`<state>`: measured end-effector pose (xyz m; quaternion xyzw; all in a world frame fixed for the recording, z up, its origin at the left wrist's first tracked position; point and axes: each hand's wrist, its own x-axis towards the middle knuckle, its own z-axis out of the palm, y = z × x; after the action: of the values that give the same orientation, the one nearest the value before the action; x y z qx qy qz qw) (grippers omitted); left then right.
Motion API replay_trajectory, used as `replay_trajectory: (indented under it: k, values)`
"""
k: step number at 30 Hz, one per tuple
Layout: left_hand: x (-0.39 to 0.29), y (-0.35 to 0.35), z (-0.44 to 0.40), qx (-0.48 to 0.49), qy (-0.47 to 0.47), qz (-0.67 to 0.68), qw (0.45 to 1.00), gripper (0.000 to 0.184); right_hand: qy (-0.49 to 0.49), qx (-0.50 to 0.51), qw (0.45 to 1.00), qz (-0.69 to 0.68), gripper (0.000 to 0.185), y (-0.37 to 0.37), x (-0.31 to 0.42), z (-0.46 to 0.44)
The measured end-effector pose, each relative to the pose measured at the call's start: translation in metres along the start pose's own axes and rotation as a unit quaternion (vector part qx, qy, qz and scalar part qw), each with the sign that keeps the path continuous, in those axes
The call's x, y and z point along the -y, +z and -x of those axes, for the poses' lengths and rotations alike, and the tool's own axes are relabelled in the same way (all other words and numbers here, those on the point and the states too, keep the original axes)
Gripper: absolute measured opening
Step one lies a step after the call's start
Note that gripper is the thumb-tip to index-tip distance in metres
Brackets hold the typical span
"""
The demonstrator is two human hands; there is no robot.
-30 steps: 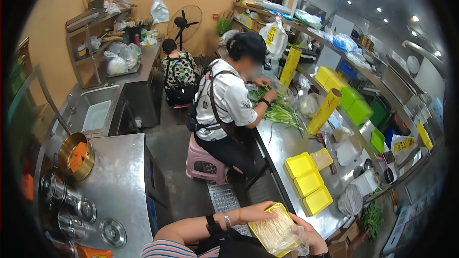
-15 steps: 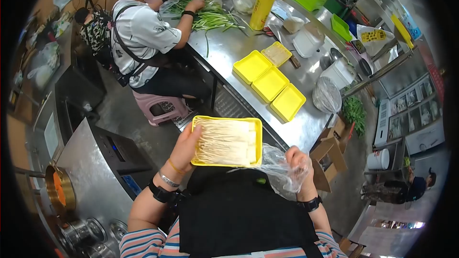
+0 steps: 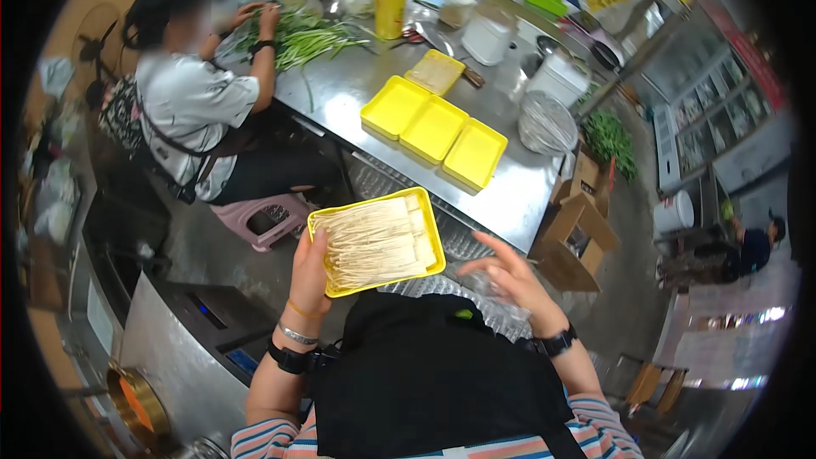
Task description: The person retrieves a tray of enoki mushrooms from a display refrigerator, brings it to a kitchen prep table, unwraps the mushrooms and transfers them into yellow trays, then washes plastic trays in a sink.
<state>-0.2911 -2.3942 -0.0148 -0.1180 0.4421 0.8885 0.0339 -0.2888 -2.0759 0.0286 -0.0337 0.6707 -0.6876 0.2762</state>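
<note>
My left hand (image 3: 309,270) grips the left edge of a yellow tray (image 3: 433,234), its thumb over the rim. Thin, pale enoki-like mushrooms (image 3: 370,240) fill the tray, which tilts slightly above the black apron (image 3: 442,374). To the right of the tray is my right hand (image 3: 513,283), fingers spread, with clear plastic film (image 3: 501,302) hanging at its palm and fingers. Three yellow trays (image 3: 433,129) stand in a row on the metal table (image 3: 518,204), and a smaller filled yellow tray (image 3: 435,72) lies behind them.
A co-worker (image 3: 191,93) sits on a pink stool (image 3: 263,219) at the left, handling green stalks (image 3: 310,42). Cardboard boxes (image 3: 574,242) stand on the floor at the right. A bagged bowl (image 3: 546,123) sits near the table's right edge. Another person (image 3: 756,242) is far right.
The view has shifted to the right. The tray in my left hand has tilted, and its film has come away from it. My right hand has opened its fingers around the film.
</note>
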Motion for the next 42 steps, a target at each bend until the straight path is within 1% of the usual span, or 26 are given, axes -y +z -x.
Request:
replay_trajectory:
  k: [1,3,5,6,7,8,9,10,11,12,13,14,15,17,22,24,25,27,31,35,37,39,40,42]
  values:
    - [0.004,0.004,-0.001,0.013,-0.008,-0.009,1.0,0.031,-0.005,-0.014,1.0,-0.01,0.06,0.007,0.003,-0.007]
    - [0.015,0.01,-0.001,0.02,-0.023,-0.019,0.999,0.031,0.046,0.018,0.998,0.037,0.058,0.019,0.006,-0.02]
    - [0.019,0.011,-0.002,0.037,-0.035,-0.043,0.998,0.031,0.042,0.002,0.999,0.032,0.059,0.021,0.001,-0.026]
    - [0.019,0.012,-0.002,0.043,-0.059,-0.039,0.997,0.032,0.045,-0.003,0.998,0.041,0.059,0.021,-0.004,-0.027]
    - [0.019,0.013,-0.003,0.047,-0.081,-0.034,0.995,0.034,0.043,-0.008,0.998,0.034,0.059,0.023,-0.012,-0.028]
    - [0.02,0.015,-0.002,0.05,-0.085,-0.038,0.994,0.034,-0.008,-0.02,1.0,-0.019,0.059,0.026,-0.02,-0.029]
    - [0.019,0.018,-0.002,0.041,-0.039,-0.087,0.995,0.043,-0.06,-0.031,0.995,-0.073,0.059,0.027,-0.028,-0.03]
    - [0.017,0.019,0.0,0.033,0.007,-0.135,0.99,0.054,-0.06,-0.033,0.995,-0.079,0.059,0.025,-0.035,-0.031]
    - [0.009,0.023,0.003,0.033,0.004,-0.141,0.989,0.054,-0.063,-0.052,0.995,-0.059,0.059,0.023,-0.04,-0.032]
    - [-0.006,0.028,0.006,0.047,0.157,-0.403,0.9,0.067,-0.066,-0.07,0.995,-0.038,0.059,0.021,-0.044,-0.032]
    - [-0.018,0.034,0.008,0.058,0.295,-0.624,0.721,0.081,-0.066,-0.069,0.995,-0.044,0.059,0.021,-0.043,-0.029]
    - [-0.026,0.039,0.008,0.136,0.314,-0.648,0.68,0.094,-0.049,-0.071,0.996,-0.011,0.058,0.021,-0.038,-0.026]
    - [-0.032,0.048,0.008,0.132,0.313,-0.652,0.678,0.094,-0.031,-0.071,0.997,0.023,0.057,0.021,-0.037,-0.025]
    - [-0.034,0.064,0.01,0.267,0.267,-0.709,0.595,0.095,-0.039,-0.06,0.997,0.015,0.057,0.023,-0.043,-0.027]
    - [-0.022,0.072,0.009,0.283,0.244,-0.73,0.572,0.093,-0.051,-0.055,0.997,-0.031,0.057,0.03,-0.047,-0.022]
    - [-0.024,0.078,0.016,0.283,0.242,-0.718,0.588,0.092,-0.053,-0.054,0.997,-0.023,0.056,0.028,-0.048,-0.022]
    - [-0.02,0.077,0.015,0.284,0.238,-0.718,0.589,0.092,-0.052,-0.053,0.997,-0.021,0.056,0.028,-0.048,-0.023]
    - [-0.015,0.074,0.012,0.257,0.238,-0.725,0.593,0.092,-0.069,-0.057,0.996,-0.028,0.057,0.029,-0.049,-0.024]
    - [-0.017,0.076,0.006,0.264,0.248,-0.713,0.6,0.091,-0.075,-0.061,0.994,-0.047,0.06,0.031,-0.055,-0.025]
    - [-0.018,0.075,0.007,0.269,0.215,-0.745,0.572,0.089,-0.043,-0.052,0.995,-0.072,0.06,0.033,-0.053,-0.023]
    - [-0.015,0.078,0.007,0.274,0.211,-0.753,0.56,0.088,-0.05,-0.058,0.996,-0.038,0.059,0.033,-0.056,-0.025]
    - [-0.011,0.078,0.007,0.268,0.218,-0.759,0.552,0.08,-0.068,-0.063,0.995,-0.023,0.058,0.034,-0.064,-0.025]
    - [-0.008,0.078,0.008,0.269,0.216,-0.76,0.551,0.08,-0.076,-0.064,0.995,-0.021,0.058,0.034,-0.066,-0.025]
    - [-0.004,0.078,0.006,0.253,0.209,-0.763,0.556,0.07,-0.083,-0.063,0.994,-0.03,0.058,0.035,-0.068,-0.025]
